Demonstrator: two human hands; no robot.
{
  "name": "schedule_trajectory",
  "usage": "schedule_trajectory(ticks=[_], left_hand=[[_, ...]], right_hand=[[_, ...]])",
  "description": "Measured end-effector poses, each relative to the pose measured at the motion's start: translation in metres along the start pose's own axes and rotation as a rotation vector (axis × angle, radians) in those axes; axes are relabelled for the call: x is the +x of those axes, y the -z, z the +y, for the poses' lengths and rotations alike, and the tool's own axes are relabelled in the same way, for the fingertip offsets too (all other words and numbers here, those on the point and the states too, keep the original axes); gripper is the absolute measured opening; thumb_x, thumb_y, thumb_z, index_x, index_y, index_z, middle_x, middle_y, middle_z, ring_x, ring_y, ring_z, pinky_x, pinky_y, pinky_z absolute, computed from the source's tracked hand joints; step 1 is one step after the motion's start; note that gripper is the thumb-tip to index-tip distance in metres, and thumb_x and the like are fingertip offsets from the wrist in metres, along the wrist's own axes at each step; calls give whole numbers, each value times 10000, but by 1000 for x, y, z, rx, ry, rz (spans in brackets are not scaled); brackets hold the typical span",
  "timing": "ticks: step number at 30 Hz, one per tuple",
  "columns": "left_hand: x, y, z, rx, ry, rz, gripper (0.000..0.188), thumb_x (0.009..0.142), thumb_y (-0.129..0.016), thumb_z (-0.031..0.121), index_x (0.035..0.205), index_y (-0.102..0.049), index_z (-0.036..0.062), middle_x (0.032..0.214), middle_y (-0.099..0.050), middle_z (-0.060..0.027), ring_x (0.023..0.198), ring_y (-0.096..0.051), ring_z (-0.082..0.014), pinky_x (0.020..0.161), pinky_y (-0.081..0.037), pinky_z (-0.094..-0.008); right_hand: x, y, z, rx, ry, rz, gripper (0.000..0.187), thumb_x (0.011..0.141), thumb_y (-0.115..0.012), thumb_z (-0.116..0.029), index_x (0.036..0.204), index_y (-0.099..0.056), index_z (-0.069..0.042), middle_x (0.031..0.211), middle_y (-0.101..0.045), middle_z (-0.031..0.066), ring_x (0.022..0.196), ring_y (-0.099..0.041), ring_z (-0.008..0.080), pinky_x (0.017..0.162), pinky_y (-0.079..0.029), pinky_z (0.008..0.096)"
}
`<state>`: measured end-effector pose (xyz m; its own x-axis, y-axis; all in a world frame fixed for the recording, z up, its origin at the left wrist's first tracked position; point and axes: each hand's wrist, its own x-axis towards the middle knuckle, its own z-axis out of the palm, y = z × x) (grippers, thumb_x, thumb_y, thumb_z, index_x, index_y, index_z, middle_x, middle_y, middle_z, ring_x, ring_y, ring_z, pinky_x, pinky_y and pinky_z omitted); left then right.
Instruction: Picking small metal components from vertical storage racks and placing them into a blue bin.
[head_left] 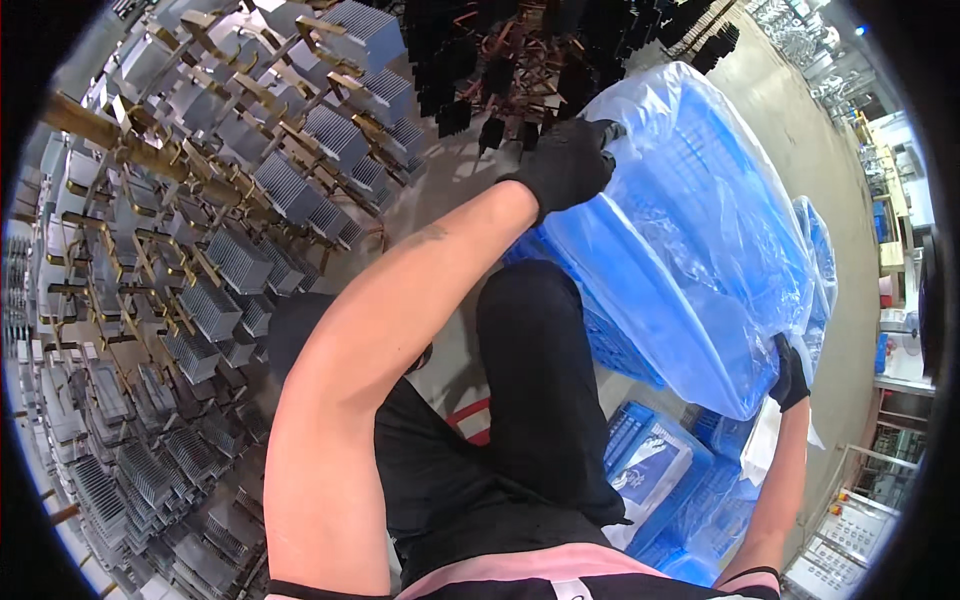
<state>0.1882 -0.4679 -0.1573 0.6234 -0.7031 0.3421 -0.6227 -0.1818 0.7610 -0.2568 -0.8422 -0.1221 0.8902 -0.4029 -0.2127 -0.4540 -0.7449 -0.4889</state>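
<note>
A blue plastic crate stands in front of me, lined with a clear plastic bag that spreads over its rim and wrinkles across the inside. My left hand, in a black glove, is closed on the bag's edge at the crate's far left corner. At the near right corner my right hand, gloved alike, grips the gathered plastic. Its fingertips are partly hidden by the film. Below this crate, more blue lattice crate wall shows beside my knee.
Racks with many grey finned metal parts hang close on my left. Dark finned parts hang at the far side. More blue crates, one holding a plastic-wrapped pack, sit at the near right. Equipment and a work table line the right.
</note>
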Motion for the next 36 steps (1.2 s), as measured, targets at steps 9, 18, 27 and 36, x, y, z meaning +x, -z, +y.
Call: schedule_trajectory(ticks=[9, 18, 27, 36], left_hand=[[-12, 0, -7, -84, -98, 173, 322, 788, -592, 163, 1077, -723, 104, 919, -704, -184, 926, -664, -370, 864, -521, -467], [-5, 18, 3, 68, -105, 29, 305, 846, -622, 220, 1101, -719, 84, 973, -693, -212, 878, -674, -363, 787, -538, -437], [-4, -1, -3, 128, -204, 56, 276, 864, -606, 155, 1118, -687, 84, 988, -691, -183, 834, -657, -356, 759, -533, -444], [-7, 29, 8, 311, -283, -15, 406, 905, -649, 264, 1264, -611, 79, 991, -677, -215, 888, -658, -356, 793, -521, -440]], right_hand=[[-1, 6, -16, 90, -217, -48, 529, 883, -649, -178, 1361, -487, -21, 1191, -635, 151, 1042, -640, 280, 907, -527, 393], [-2, 14, -14, 864, -674, -143, 426, 986, -539, -314, 1312, -535, -39, 1207, -626, 99, 1030, -645, 223, 865, -552, 381], [17, -27, 19, 200, -541, 340, 556, 949, -574, -413, 1305, -535, 12, 1209, -604, 114, 1023, -549, 206, 909, -449, 356], [17, -14, 6, -159, -487, 209, 677, 935, -584, -444, 1413, -429, 10, 1290, -573, 229, 1164, -579, 328, 973, -462, 414]])
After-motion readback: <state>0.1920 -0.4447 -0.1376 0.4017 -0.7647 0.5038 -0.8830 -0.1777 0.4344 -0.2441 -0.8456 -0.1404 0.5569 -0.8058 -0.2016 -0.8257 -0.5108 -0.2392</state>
